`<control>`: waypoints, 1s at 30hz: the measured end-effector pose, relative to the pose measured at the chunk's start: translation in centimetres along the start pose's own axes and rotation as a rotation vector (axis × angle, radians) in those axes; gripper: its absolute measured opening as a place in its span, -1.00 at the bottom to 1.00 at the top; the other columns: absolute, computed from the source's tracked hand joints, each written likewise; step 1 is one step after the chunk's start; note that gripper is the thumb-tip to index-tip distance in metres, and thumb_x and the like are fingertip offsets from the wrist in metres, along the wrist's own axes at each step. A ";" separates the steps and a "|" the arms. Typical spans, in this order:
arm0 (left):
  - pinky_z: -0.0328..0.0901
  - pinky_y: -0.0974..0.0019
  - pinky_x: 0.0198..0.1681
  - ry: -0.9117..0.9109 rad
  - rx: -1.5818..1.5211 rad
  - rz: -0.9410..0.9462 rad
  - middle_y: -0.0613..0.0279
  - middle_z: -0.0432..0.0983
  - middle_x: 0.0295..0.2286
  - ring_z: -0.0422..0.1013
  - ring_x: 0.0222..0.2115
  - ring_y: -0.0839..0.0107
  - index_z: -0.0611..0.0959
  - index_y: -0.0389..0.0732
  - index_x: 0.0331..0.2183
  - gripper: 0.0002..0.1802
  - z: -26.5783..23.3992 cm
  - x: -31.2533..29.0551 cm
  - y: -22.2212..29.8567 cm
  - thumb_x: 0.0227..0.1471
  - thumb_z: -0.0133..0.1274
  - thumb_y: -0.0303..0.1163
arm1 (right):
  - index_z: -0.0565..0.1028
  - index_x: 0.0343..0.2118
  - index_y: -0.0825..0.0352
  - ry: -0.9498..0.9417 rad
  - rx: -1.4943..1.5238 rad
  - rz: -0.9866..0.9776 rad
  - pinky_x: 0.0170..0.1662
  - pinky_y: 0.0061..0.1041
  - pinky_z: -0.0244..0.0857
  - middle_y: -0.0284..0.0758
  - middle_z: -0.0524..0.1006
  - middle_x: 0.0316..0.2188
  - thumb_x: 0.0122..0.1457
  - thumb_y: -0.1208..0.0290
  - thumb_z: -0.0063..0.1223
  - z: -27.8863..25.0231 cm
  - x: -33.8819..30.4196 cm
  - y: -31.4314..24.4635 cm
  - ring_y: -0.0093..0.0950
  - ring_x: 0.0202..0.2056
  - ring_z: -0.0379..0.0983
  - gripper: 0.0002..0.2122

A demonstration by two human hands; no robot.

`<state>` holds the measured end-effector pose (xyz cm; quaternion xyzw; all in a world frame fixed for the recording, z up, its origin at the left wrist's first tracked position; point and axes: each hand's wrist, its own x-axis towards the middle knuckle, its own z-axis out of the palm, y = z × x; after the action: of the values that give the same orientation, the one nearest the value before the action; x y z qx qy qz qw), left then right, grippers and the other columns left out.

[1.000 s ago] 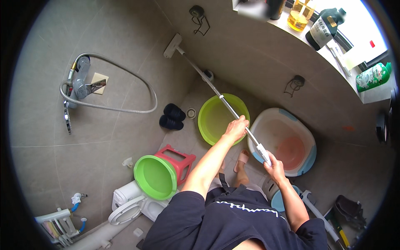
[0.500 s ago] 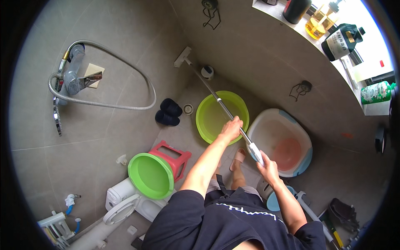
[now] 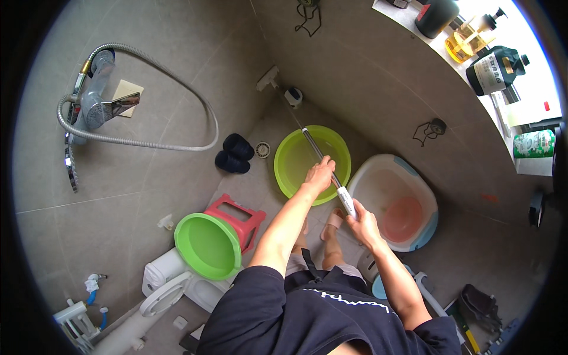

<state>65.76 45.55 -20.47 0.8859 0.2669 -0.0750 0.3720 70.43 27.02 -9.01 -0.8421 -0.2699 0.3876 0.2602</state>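
Observation:
A long-handled scrubber slants across the middle of the view, with a metal pole, a white grip and a flat white head (image 3: 267, 78). That head is against the grey wall low by the far corner. My left hand (image 3: 320, 176) is closed round the pole above the yellow-green basin (image 3: 285, 184). Nearer to me, my right hand (image 3: 364, 223) is wrapped round the white grip (image 3: 346, 201), beside the white and blue tub (image 3: 427, 195). Part of the pole near the head looks thin and blurred.
Dark slippers (image 3: 233, 155) lie near a round drain (image 3: 262, 149). A green basin (image 3: 208, 245) rests beside a red stool (image 3: 248, 220), over the toilet (image 3: 168, 293). A shower hose (image 3: 171, 146) loops from the left wall. Bottles (image 3: 497, 71) line the windowsill at right.
Both hands have moved a little forward and left with the scrubber's pole. Its head stays near the far corner. The whole view has shifted slightly.

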 end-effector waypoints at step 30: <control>0.29 0.12 -0.20 -0.054 -0.042 -0.273 0.10 -0.03 0.12 0.35 -0.17 0.02 0.35 0.04 -0.28 -0.77 -0.9 -2.2 -7.9 -0.07 -0.12 -0.39 | 0.32 -0.27 0.46 -0.191 -0.272 -0.067 -0.25 -0.14 0.27 0.10 0.46 -0.47 -0.10 0.51 -0.16 9.7 10.3 -5.2 -0.01 -0.36 0.41 -0.72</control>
<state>59.63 49.83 -24.03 0.8310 0.3764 -0.1430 0.3838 67.11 39.72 -16.36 -0.8194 -0.3714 0.4169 0.1296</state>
